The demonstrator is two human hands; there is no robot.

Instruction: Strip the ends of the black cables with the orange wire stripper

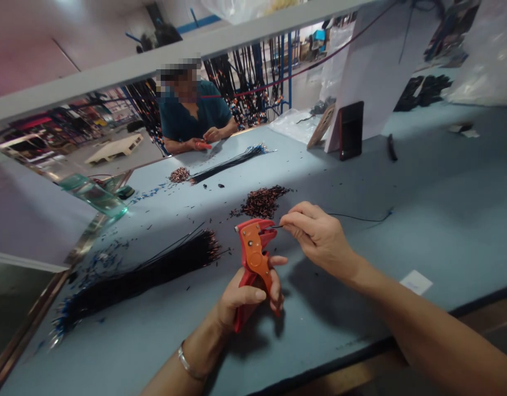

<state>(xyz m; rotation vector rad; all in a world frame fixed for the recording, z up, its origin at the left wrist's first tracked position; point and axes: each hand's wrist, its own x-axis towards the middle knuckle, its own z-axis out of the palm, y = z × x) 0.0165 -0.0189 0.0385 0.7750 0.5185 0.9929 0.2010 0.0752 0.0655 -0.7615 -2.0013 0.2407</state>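
Observation:
My left hand (247, 297) is wrapped round the handles of a red and orange wire stripper (254, 253), held upright above the blue table (422, 187). My right hand (317, 234) pinches a thin black wire (360, 219) and holds its end at the stripper's jaws; the wire trails off to the right across the table. A bundle of black wires (146, 272) lies to the left of my hands. A heap of small dark stripped bits (261, 202) sits just beyond the tool.
Across the table a person in a teal shirt (193, 113) holds another red tool (202, 146), with a second wire bundle (232, 161) and a small heap (179, 175) nearby. A black phone (351, 130) leans against a white board. A white label (416, 281) lies near the front edge.

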